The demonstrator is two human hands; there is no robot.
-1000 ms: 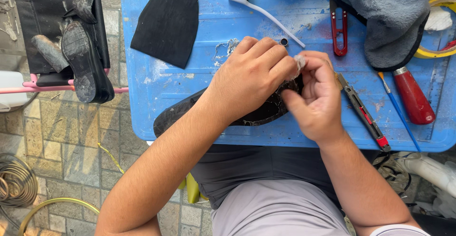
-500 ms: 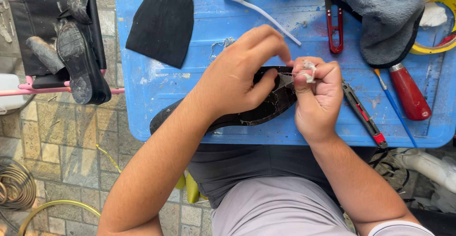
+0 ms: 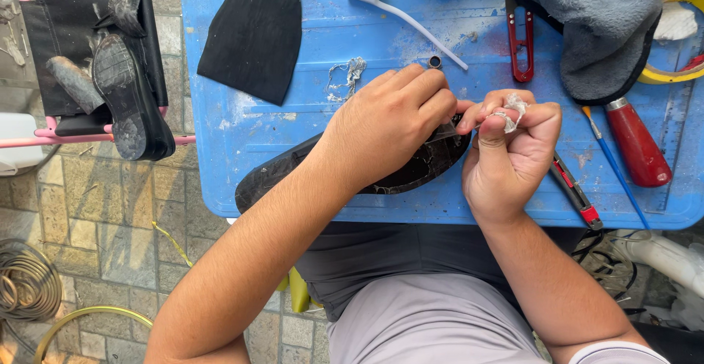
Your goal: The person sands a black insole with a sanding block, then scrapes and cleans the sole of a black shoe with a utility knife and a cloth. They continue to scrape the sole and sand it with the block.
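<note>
Your left hand (image 3: 389, 126) presses down on the black shoe sole (image 3: 411, 170) on the blue tabletop (image 3: 308, 137); your right hand (image 3: 510, 151), just right, pinches whitish thread (image 3: 513, 107).

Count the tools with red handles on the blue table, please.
3. Red snips lie at the top near the grey cloth; a thick red-handled tool is at the right; a knife lies beside the right hand. Others may be hidden under the cloth.
</note>
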